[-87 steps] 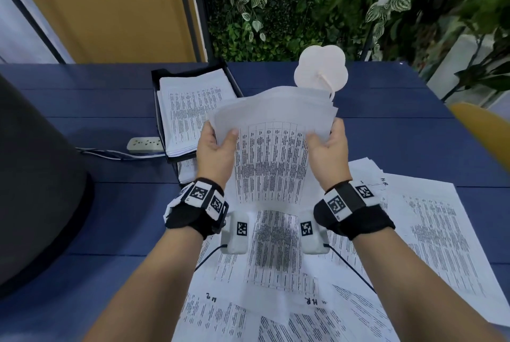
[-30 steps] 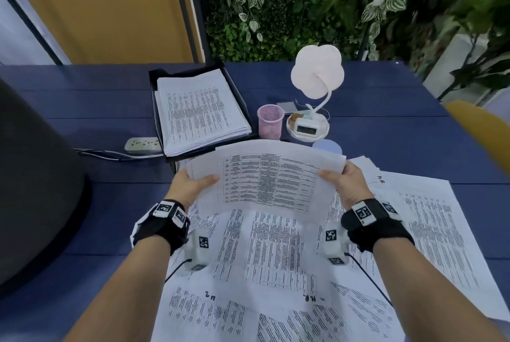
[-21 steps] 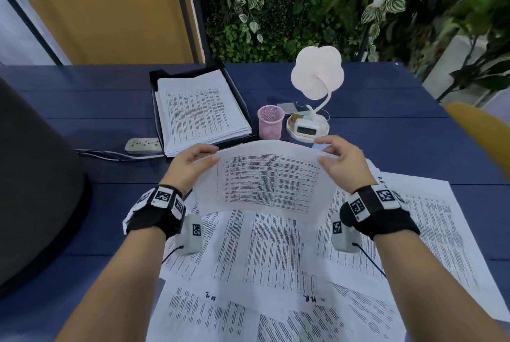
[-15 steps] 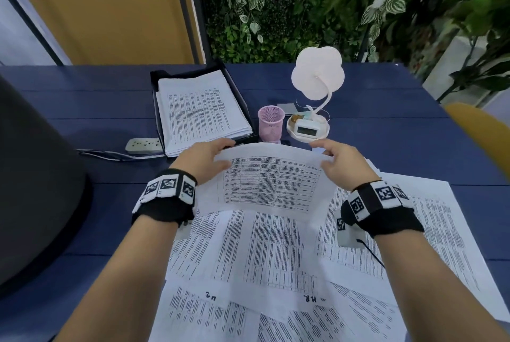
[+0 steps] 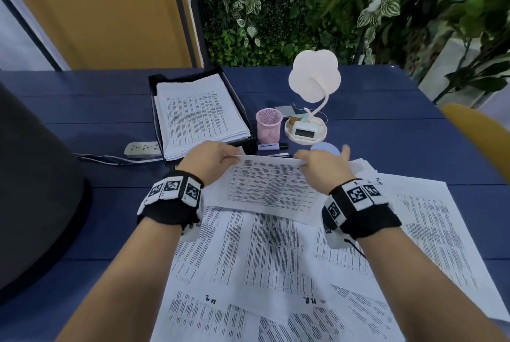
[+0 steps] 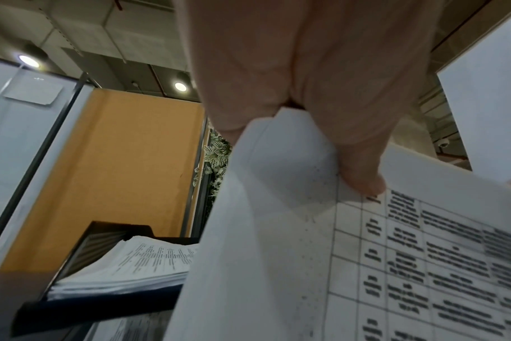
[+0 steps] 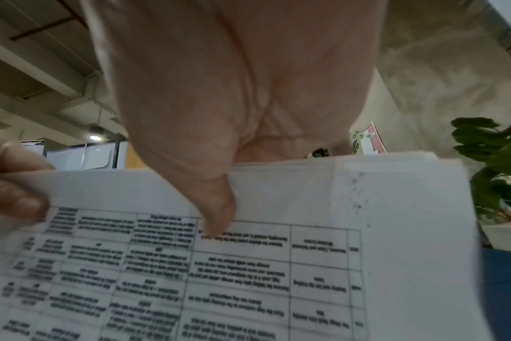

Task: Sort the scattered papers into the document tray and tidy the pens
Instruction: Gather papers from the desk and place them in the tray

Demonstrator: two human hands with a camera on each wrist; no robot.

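So since a second ago the bundle has come down and away from me: I've got both hands over its far edge now instead of at the sides, and it sits lower, just short of the black document tray. My left hand has thumb and fingers pinched on the far left corner of the thin stack of printed white table sheets; my right hand pinches the far right part of the same edge. The right wrist view shows several sheet edges layered there, can't count them exactly.

One tray, with a thick pile of printed pages already in it. Right of the tray: one pink mesh pen cup, one lilac marker with a black cap lying flat just in front of the cup, and one white flower-shaped desk lamp with a small clock in its base. Left of the tray, one white power strip.

Nearer me than the tray, a spread of loose printed sheets overlaps across the dark blue table, too tangled to count.
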